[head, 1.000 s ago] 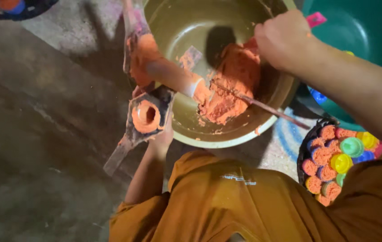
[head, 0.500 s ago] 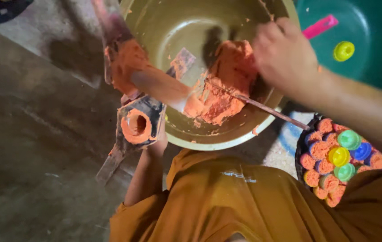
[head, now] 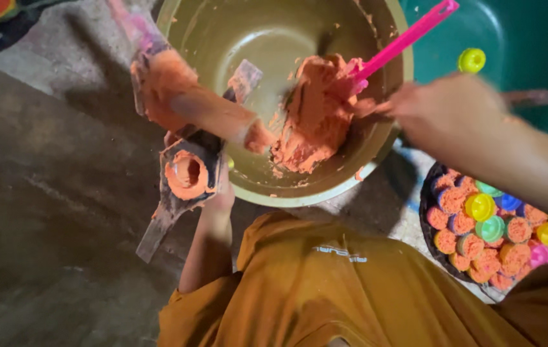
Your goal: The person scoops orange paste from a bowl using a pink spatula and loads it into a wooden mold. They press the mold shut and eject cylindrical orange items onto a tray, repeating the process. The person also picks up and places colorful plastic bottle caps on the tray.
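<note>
Looking down from the head view, a metal bowl (head: 255,38) is seen on a concrete floor (head: 43,212), with a lump of orange paste (head: 312,115) piled against its right inner wall. A pink stick (head: 409,35) is stuck into the paste. The right hand (head: 454,119) is blurred above the bowl's right rim; whether it is clenched or released cannot be told. The left hand (head: 219,193) is mostly hidden, gripping a dark mould (head: 187,177) packed with paste, just outside the bowl's left rim. A paste-smeared tube (head: 190,106) is angled over it into the bowl. A tray (head: 428,225) of filled coloured caps (head: 479,207) lies at right.
</note>
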